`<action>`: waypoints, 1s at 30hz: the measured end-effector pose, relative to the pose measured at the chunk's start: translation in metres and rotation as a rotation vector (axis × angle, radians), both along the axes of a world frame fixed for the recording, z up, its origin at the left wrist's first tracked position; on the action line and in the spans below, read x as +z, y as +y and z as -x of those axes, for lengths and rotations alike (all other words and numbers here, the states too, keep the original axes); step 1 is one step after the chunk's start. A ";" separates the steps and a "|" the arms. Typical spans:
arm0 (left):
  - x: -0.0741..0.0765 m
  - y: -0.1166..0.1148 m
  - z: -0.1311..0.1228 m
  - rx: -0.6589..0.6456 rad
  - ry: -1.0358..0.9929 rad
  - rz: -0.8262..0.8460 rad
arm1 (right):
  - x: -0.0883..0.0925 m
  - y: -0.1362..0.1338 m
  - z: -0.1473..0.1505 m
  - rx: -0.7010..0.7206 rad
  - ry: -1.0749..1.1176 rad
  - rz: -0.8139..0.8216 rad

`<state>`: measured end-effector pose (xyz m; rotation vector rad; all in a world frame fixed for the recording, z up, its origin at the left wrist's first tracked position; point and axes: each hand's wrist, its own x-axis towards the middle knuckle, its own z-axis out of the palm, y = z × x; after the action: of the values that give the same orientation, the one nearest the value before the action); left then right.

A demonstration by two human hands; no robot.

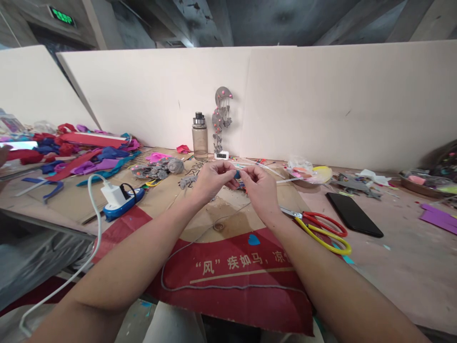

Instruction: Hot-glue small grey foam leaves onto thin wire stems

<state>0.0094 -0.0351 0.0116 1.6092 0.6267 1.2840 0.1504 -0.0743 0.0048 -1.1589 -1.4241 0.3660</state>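
Note:
My left hand [216,180] and my right hand [260,189] meet above the middle of the table, fingertips pinched. Between them is a small blue felt piece [237,175], mostly covered by the fingers, so its shape cannot be made out. A blue heart cutout [253,239] lies on the red part of the cardboard sheet [228,305] below. Grey yarn [228,287] loops over the sheet, and its upper end runs toward my hands. Scissors with red and yellow handles [323,228] rest beside my right forearm.
A black phone [353,214] lies to the right. A bottle [200,138], a small clock [222,156] and a grey moon hanging [223,107] stand by the white board. Left are a blue power strip [123,205], a grey yarn ball [175,165] and coloured felt scraps [89,147].

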 end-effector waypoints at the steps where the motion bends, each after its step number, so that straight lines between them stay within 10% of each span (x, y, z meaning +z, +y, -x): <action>1: 0.001 0.000 0.001 -0.017 0.011 0.015 | 0.001 0.000 -0.001 -0.013 -0.007 0.001; 13: 0.000 0.007 0.005 -0.077 0.158 0.039 | -0.001 0.000 -0.005 -0.100 -0.177 -0.052; 20: -0.003 0.017 0.009 0.206 0.114 -0.108 | -0.009 0.002 0.000 0.024 -0.179 0.001; 30: 0.011 0.075 0.066 0.591 -0.659 -0.063 | 0.004 -0.028 0.009 0.432 -0.190 0.029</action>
<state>-0.0562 0.0401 0.0225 0.9581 0.6563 2.1541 0.1416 -0.1021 0.0087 -0.9206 -1.8452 0.5907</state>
